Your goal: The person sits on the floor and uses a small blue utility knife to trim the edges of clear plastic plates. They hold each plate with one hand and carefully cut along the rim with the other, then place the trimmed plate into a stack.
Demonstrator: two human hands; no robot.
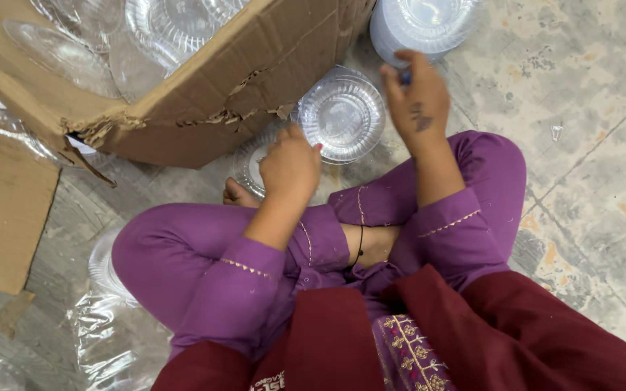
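Nearest: a person sits cross-legged on the floor in purple trousers, lower middle of the frame, with crumpled clear plastic wrap at lower left.
Left hand: the left hand, in the centre, is curled narrow on the rim of a clear ribbed plastic bowl; the fingertips are hidden, so the exact grip I cannot tell.
Bowl place: it lies just above and right of the left hand, between both hands, against the torn brown cardboard box.
Right hand: the right hand, upper middle, pinches a small dark blue thing, touching the bottom of a tall stack of clear plastic bowls.
Risk: the thin bowl may crack if squeezed; the stack may topple if pushed sideways.
Far: more clear bowls inside the box, upper left.
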